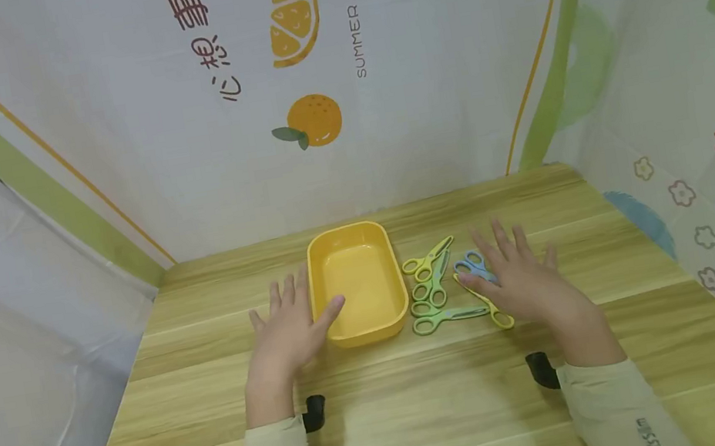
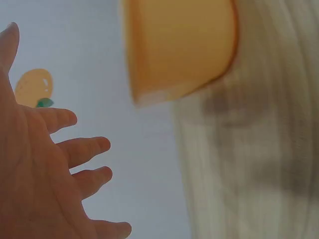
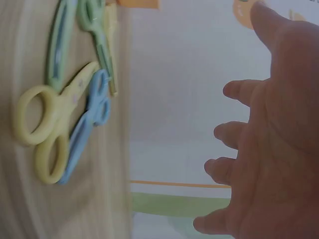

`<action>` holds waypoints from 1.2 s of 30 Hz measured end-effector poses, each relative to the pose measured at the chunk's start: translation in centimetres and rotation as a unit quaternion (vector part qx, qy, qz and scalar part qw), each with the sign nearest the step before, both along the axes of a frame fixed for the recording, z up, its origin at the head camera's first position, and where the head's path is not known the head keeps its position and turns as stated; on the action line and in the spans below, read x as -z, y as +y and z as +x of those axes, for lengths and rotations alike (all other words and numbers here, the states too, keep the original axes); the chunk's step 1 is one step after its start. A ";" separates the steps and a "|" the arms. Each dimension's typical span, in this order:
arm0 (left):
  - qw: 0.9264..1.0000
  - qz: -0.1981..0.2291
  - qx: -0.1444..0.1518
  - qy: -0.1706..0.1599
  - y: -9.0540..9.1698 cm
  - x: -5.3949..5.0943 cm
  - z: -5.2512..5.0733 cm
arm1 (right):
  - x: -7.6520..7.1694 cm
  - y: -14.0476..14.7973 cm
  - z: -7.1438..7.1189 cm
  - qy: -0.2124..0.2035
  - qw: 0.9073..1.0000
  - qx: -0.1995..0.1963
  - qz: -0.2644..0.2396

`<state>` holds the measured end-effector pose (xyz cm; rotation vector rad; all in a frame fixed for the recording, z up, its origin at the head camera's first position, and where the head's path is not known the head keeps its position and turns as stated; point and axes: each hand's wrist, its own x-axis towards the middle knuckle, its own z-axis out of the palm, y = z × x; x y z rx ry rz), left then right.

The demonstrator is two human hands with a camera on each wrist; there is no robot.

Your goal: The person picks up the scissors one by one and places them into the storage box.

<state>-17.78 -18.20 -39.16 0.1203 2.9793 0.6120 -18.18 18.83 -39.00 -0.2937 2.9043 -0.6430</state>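
My left hand (image 1: 288, 339) is spread with straight fingers above the table, beside the left side of a yellow rectangular tray (image 1: 368, 334). In the left wrist view a gap shows between that hand and the tray. Over the right part of the group of scissors hovers my right hand (image 1: 524, 282), fingers spread and holding nothing. Under its thumb lie blue scissors (image 3: 87, 124) and yellow scissors (image 3: 60, 112), which overlap. Closer to the tray are green scissors (image 1: 443, 317), a second green pair (image 1: 436, 284) and more yellow scissors (image 1: 429, 258).
The wood-grain table (image 1: 423, 415) ends at a white curtain (image 1: 415, 144) with orange prints along its back edge. Another printed curtain (image 1: 700, 122) hangs on the right. Black wrist mounts (image 1: 542, 371) stick out inward from both sleeves.
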 end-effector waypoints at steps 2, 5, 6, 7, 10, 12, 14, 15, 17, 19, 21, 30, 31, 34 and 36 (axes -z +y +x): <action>1.000 -0.001 0.000 -0.008 -0.3 0.7 -0.1 | 0.5 0.2 0.0 -0.007 1.000 -0.002 0.004; 1.000 -0.004 0.004 -0.020 -0.5 1.6 -0.2 | 1.3 0.5 0.1 -0.015 1.000 -0.005 0.008; 1.000 -0.006 0.006 -0.023 -0.5 2.0 -0.2 | 1.5 0.6 0.1 -0.018 1.000 -0.006 0.009; 1.000 -0.009 0.008 -0.026 -0.5 2.2 -0.4 | 1.6 0.8 0.1 -0.020 1.000 -0.008 0.010; 0.999 -0.019 0.012 -0.034 -0.5 2.9 -0.8 | 2.2 1.2 0.4 -0.016 1.000 -0.015 0.021; 0.999 -0.024 0.015 -0.038 -0.4 3.3 -1.0 | 2.7 1.4 0.6 -0.009 0.999 -0.021 0.034; 0.999 -0.026 0.014 -0.045 -0.4 3.6 -1.2 | 3.3 1.7 0.8 0.001 0.998 -0.027 0.049; 0.999 -0.025 0.014 -0.046 -0.4 3.8 -1.2 | 3.6 1.9 0.9 0.005 0.998 -0.030 0.058; 0.998 -0.023 0.014 -0.049 -0.4 4.1 -1.3 | 4.1 2.2 1.0 0.014 0.996 -0.038 0.075; 0.998 -0.023 0.014 -0.049 -0.5 4.4 -1.5 | 4.5 2.5 1.1 0.022 0.994 -0.047 0.092; 0.998 -0.028 0.015 -0.048 -0.4 4.6 -1.7 | 5.0 2.7 1.2 0.032 0.992 -0.061 0.109; 0.997 -0.065 0.017 -0.043 -0.2 4.5 -2.0 | 6.0 3.6 1.3 0.055 0.982 -0.099 0.152; 0.997 -0.069 0.016 -0.041 -0.2 4.5 -2.1 | 6.0 3.6 1.2 0.056 0.982 -0.101 0.152; 0.997 -0.070 0.014 -0.042 -0.2 4.4 -2.1 | 6.2 3.6 1.1 0.061 0.980 -0.112 0.154; 0.996 -0.070 0.012 -0.047 -0.2 4.5 -2.0 | 6.4 3.6 1.1 0.068 0.977 -0.123 0.159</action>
